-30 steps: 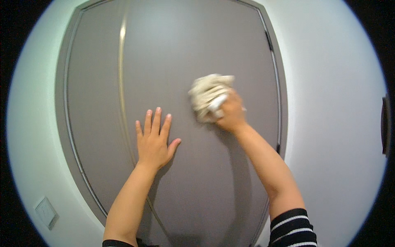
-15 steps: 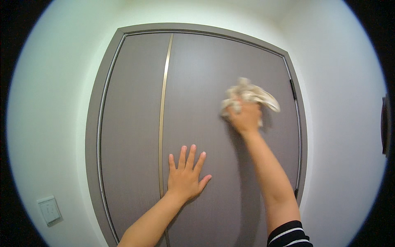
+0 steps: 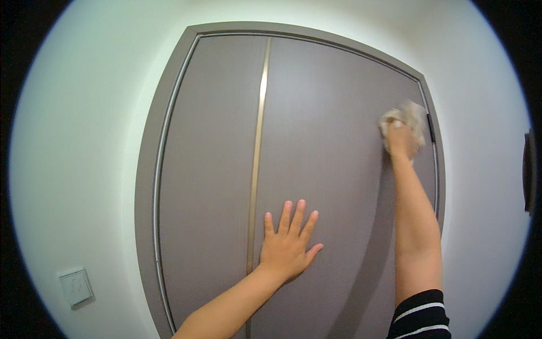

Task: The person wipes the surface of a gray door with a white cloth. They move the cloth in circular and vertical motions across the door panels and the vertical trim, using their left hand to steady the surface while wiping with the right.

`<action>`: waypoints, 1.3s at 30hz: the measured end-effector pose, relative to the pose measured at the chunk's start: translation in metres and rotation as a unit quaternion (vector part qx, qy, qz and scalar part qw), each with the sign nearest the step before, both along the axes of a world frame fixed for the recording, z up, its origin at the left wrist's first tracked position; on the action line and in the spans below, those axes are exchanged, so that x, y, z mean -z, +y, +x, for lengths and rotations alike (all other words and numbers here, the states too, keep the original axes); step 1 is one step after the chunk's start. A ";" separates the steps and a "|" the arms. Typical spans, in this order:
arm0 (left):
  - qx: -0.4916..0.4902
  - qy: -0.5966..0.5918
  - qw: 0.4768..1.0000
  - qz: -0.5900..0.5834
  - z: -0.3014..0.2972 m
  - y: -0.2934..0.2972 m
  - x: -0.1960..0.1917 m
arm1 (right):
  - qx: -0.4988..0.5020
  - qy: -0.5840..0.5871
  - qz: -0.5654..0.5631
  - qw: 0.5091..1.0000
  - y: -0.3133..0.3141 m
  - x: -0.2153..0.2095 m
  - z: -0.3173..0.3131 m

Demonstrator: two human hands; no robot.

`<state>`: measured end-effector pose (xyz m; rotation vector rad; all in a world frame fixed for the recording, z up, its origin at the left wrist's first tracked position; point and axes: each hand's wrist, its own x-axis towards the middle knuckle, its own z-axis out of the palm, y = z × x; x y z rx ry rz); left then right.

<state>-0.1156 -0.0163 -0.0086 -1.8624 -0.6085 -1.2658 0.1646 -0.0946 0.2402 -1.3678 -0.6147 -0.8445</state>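
Right hand (image 3: 402,141) grips beige cloth (image 3: 416,117) at grey door (image 3: 327,130), near hinge (image 3: 431,128). Left hand (image 3: 286,248) lies splayed on door, empty.

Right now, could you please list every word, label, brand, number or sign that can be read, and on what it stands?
No readable text anywhere.
Grey door: no lettering visible.
Pale cloth in the right hand: blurred, no print to make out.
White wall plate, lower left: faint marks, too small to read.

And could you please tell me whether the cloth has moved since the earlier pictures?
Yes: the cloth moved right and up the door, toward the upper hinge.
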 end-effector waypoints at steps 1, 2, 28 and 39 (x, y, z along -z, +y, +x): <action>0.002 0.001 1.000 -0.002 -0.001 0.000 -0.001 | 0.071 0.090 0.031 0.993 0.002 0.002 0.000; 0.006 0.002 1.000 -0.003 -0.001 0.000 -0.001 | 0.077 0.064 0.026 0.995 0.007 0.000 -0.008; 0.081 -0.007 0.997 0.008 -0.003 0.009 0.006 | 0.181 -0.097 0.034 0.978 0.033 -0.021 -0.097; -0.021 0.007 0.999 -0.038 -0.062 0.008 0.008 | -0.015 -0.597 -0.016 0.802 0.078 0.060 -0.308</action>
